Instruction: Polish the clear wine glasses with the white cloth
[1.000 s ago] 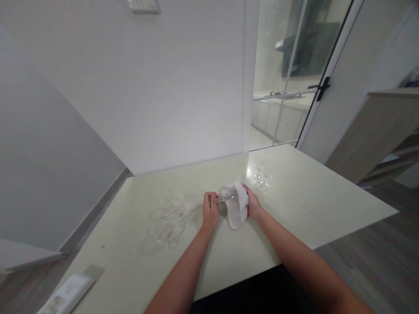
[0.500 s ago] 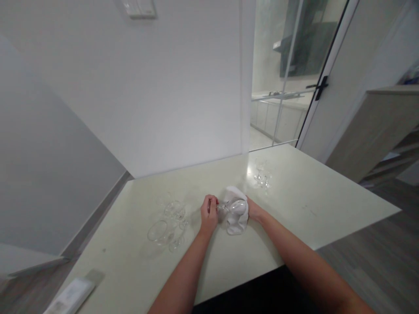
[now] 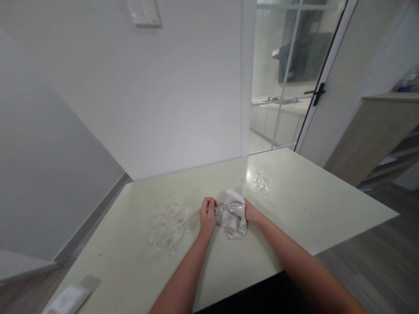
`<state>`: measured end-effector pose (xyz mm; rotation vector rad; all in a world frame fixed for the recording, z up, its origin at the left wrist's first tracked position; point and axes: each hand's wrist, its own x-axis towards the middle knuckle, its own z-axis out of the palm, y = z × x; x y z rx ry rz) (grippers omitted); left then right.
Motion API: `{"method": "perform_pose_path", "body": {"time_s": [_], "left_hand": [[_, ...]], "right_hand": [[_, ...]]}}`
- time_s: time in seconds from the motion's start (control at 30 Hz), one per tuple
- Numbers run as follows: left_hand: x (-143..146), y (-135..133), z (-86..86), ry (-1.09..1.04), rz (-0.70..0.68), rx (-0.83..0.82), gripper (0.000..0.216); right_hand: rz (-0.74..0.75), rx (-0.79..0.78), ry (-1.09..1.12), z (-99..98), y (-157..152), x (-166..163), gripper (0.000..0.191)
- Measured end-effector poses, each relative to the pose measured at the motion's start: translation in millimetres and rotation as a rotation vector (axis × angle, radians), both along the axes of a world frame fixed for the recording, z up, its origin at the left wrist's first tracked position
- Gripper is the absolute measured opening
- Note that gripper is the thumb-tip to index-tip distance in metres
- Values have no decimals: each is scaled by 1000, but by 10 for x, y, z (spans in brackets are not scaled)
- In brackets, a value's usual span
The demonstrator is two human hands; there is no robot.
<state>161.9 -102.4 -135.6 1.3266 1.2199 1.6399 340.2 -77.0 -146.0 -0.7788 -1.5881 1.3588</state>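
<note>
A clear wine glass lies sideways between my hands above the table. My left hand is closed on its foot end, with the stem pointing right. My right hand is closed around a white cloth at the bowl end; most of its fingers are hidden behind the cloth. The cloth bunches behind and below the bowl. Left of my left hand stand several clear stemmed glasses. Beyond my right hand is a second group of clear glasses, too faint to tell apart.
The pale table meets a white wall at the back. A white box-like object sits at its near left corner. A glass-paned door with a black handle stands back right, beside a wooden cabinet.
The cloth has shifted around the bowl and now bunches further left under the stem. Both hands keep their hold. The view has tilted slightly upward.
</note>
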Motion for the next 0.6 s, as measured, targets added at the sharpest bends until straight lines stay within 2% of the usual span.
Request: {"method": "perform_pose_path", "body": {"time_s": [0.13, 0.27, 0.47, 0.6], "left_hand": [[2, 13, -33, 20, -9, -7, 31], [10, 19, -57, 2, -63, -25, 31], [6, 49, -63, -52, -93, -56, 31], [24, 82, -65, -188, -68, -168, 32]], "right_hand": [[-13, 141, -80, 26, 38, 15, 18], [-90, 161, -65, -7, 76, 12, 18], [-188, 80, -31, -48, 58, 13, 20], [-120, -29, -9, -17, 22, -5, 17]]}}
